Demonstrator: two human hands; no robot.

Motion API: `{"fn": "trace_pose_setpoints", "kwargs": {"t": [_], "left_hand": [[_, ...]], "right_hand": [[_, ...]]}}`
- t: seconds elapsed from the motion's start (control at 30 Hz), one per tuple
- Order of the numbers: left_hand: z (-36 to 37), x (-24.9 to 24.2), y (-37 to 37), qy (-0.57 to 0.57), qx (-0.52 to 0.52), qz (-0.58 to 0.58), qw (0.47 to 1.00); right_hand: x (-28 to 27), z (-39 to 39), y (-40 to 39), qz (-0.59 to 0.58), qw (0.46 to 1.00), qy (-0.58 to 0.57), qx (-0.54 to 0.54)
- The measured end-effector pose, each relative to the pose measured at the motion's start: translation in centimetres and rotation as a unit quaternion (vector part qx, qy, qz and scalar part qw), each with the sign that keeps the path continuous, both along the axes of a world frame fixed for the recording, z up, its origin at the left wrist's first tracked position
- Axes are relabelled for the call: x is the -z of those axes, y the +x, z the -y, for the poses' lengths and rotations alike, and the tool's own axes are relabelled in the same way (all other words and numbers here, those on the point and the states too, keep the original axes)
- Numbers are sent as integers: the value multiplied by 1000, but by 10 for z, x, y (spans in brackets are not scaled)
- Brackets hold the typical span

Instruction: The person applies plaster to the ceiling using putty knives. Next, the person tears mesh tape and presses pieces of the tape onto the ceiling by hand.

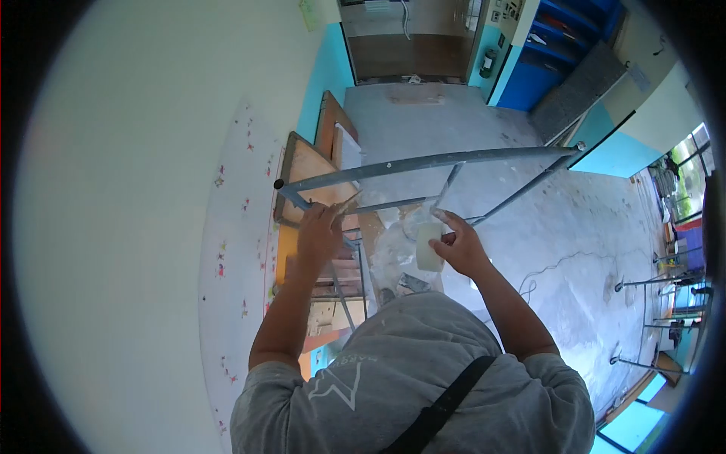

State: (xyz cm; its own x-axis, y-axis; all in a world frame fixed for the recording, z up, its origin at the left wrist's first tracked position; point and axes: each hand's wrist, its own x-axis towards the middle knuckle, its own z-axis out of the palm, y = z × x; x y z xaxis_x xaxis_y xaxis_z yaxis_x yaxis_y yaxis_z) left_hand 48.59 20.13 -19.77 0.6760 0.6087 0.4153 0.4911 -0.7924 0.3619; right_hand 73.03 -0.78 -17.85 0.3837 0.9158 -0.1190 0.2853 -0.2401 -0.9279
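Note:
My right hand (463, 248) is closed around a pale, flat rectangular spreader (429, 247), held with its broad face toward me. On the left, my left hand (321, 236) is closed on a thin tapering tool (349, 202) that juts out past the fingers; its handle is hidden in the grip. Both hands are just on my side of a grey metal rail (423, 161), the left one near its corner. Below the right hand lies a board smeared with white material (395, 253).
A pale wall (151, 227) with small coloured marks rises close on my left. Wooden panels (302, 166) lean against it. The grey floor (560, 227) lies below, with a cord (556, 265) across it. Blue shelves (544, 53) stand ahead at right; metal frames (643, 283) stand far right.

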Motion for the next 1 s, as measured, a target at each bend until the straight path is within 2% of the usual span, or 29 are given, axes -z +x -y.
{"fn": "trace_pose_setpoints", "kwargs": {"t": [0.07,0.17,0.27,0.57,0.67,0.77,0.87,1.0], "left_hand": [[7,-34,3,4,101,20,995],[28,-50,17,1,230,36,973],[38,-58,28,13,281,34,959],[39,-48,42,11,295,19,955],[9,-12,41,3,197,-144,970],[-54,42,15,13,-18,-121,992],[-119,68,-19,43,-214,-141,966],[-180,88,-53,77,-278,-148,946]], "right_hand": [[8,-2,3,17,1000,-17,10],[2,-4,-2,14,1000,-21,12],[-3,-8,-5,11,1000,-9,8],[0,-9,-9,47,999,2,-1],[-5,-7,-12,38,999,-3,10],[-16,-12,-12,48,999,10,17],[-9,-5,-6,43,998,0,39],[-5,11,-7,25,992,-89,86]]}}
